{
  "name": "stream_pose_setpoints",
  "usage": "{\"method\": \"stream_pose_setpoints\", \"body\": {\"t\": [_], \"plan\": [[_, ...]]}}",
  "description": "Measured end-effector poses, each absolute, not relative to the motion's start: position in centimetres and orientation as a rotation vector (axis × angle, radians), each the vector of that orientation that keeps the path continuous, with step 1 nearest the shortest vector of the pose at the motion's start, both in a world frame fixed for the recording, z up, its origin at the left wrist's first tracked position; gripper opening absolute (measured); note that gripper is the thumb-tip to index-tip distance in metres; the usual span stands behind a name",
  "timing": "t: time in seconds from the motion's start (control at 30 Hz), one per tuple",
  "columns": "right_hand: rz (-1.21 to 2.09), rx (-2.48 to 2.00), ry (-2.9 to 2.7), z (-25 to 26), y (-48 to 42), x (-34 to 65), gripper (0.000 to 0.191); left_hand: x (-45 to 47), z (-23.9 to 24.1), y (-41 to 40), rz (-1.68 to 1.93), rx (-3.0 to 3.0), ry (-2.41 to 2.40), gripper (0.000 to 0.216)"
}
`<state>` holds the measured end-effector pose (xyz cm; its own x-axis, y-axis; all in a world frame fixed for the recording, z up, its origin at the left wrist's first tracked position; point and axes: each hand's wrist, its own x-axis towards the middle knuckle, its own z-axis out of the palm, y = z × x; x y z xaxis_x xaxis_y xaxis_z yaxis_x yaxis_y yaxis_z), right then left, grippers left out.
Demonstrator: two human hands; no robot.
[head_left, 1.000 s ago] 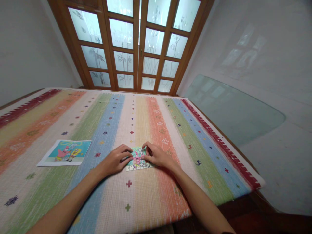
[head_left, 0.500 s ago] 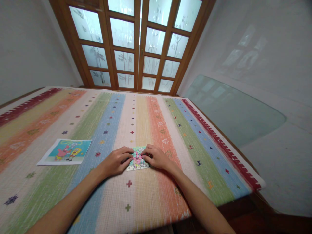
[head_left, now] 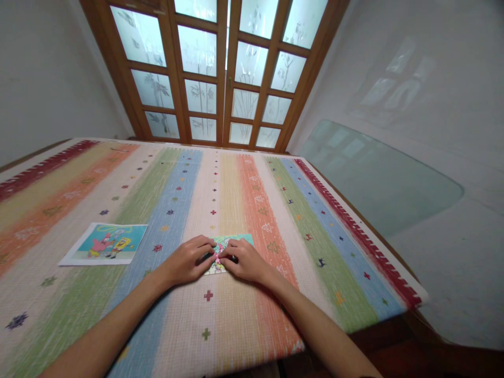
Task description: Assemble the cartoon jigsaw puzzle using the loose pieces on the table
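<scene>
A small jigsaw puzzle [head_left: 246, 239] lies flat on the tablecloth in front of me, a pink figure on a greenish ground partly showing on it. At its left edge, my left hand [head_left: 191, 260] rests with curled fingers and thumb gripping the side. My right hand [head_left: 244, 260] bends over the middle of the puzzle, its thumb and forefinger closed down on the pieces close to my left fingertips. Both hands hide much of the puzzle, and any single piece between the right fingertips cannot be made out.
A printed cartoon picture [head_left: 108, 244] on white paper lies to the left of my hands. The striped tablecloth [head_left: 232, 320] covers the table. Wooden doors with frosted panes [head_left: 200, 94] stand beyond, and white walls rise on both sides.
My right hand has slid left from the puzzle's right side to its middle, uncovering the upper right corner. My left hand stays at the left edge.
</scene>
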<state>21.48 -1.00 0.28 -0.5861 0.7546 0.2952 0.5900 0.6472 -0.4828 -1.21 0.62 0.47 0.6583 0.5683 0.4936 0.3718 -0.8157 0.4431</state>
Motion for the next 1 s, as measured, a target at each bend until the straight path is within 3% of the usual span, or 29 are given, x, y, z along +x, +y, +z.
{"method": "stream_pose_setpoints", "body": {"t": [0.53, 0.67, 0.9, 1.0], "plan": [[0.374, -0.96, -2.635, 1.2, -1.0, 22.2, 0.018, -1.1, 0.4, 0.6, 0.908, 2.548, 0.82, 0.011], [0.402, -1.051, -2.467, 1.8, -0.2, 24.1, 0.026, -1.1, 0.5, 0.6, 0.902, 2.564, 0.8, 0.014], [0.437, -1.154, -1.951, 3.5, 2.1, 29.1, 0.022, -0.9, 0.6, 0.6, 0.899, 2.627, 0.746, 0.017], [0.525, -1.153, -1.962, 3.2, 2.2, 30.1, 0.036, -0.9, 0.2, 0.6, 0.904, 2.628, 0.784, 0.022]]}}
